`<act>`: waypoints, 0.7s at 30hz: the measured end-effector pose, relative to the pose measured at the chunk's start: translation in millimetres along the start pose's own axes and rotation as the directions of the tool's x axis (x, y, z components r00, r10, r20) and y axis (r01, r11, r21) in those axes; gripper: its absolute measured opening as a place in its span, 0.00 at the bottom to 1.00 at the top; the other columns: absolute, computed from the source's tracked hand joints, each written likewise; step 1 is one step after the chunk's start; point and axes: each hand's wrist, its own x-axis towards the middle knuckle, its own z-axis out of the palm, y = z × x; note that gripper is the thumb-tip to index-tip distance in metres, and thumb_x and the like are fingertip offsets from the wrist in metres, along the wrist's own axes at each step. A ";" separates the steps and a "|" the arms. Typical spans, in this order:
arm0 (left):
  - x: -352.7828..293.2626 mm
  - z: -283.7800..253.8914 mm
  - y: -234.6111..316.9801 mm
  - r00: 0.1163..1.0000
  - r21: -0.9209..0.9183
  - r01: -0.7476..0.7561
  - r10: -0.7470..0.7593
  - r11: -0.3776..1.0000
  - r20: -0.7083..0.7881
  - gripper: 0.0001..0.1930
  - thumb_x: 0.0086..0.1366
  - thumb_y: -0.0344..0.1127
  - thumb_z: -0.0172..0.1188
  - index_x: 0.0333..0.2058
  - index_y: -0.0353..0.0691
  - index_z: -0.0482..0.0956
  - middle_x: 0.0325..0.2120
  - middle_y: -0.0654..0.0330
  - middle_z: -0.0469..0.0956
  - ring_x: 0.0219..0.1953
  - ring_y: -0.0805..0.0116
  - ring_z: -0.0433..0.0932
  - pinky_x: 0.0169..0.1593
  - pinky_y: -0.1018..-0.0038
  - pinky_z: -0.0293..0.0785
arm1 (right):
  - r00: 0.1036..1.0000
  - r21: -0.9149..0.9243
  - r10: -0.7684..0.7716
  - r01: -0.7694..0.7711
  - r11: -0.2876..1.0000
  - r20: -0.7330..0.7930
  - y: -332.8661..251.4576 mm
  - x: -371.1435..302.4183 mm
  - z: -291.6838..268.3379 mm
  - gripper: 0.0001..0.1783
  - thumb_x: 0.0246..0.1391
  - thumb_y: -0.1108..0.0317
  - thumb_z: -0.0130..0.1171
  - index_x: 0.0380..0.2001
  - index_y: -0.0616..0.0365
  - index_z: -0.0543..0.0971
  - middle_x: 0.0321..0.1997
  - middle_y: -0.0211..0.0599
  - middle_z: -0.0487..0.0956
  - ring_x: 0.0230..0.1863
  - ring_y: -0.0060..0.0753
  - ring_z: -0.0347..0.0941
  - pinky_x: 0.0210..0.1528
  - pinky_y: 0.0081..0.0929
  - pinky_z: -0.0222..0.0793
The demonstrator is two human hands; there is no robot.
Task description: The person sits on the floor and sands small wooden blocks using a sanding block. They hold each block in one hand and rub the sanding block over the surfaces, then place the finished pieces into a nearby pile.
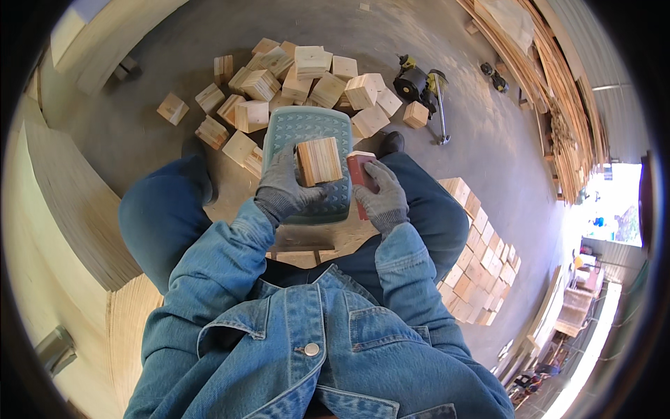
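My left hand (285, 186), in a grey knit glove, grips a wooden block (319, 161) with striped layers on its side. The block is held over a green plastic stool (307, 120) with a raised pattern on its top, dusted pale in places. My right hand (383, 196), gloved the same way, is closed around a sanding block (361, 180) with a reddish-brown face. The sanding block stands just right of the wooden block, a small gap apart. Some of my fingers are hidden behind what they hold.
A loose heap of wooden blocks (296, 87) lies beyond the stool. Right of it are yellow-and-black power tools (421, 84). Neatly packed blocks (481, 262) sit by my right knee. Stacked panels (77, 202) stand on the left; long boards (551, 91) lie at the far right.
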 end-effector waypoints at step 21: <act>-2.8 10.3 -22.7 0.991 -0.177 -0.022 -0.002 0.984 -0.134 0.35 0.51 0.47 0.85 0.52 0.35 0.79 0.50 0.49 0.80 0.52 0.56 0.82 0.58 0.62 0.80 | 0.994 -0.127 -0.084 0.093 0.988 0.068 -9.6 13.8 6.7 0.37 0.48 0.61 0.81 0.62 0.54 0.82 0.73 0.47 0.74 0.70 0.53 0.72 0.72 0.42 0.70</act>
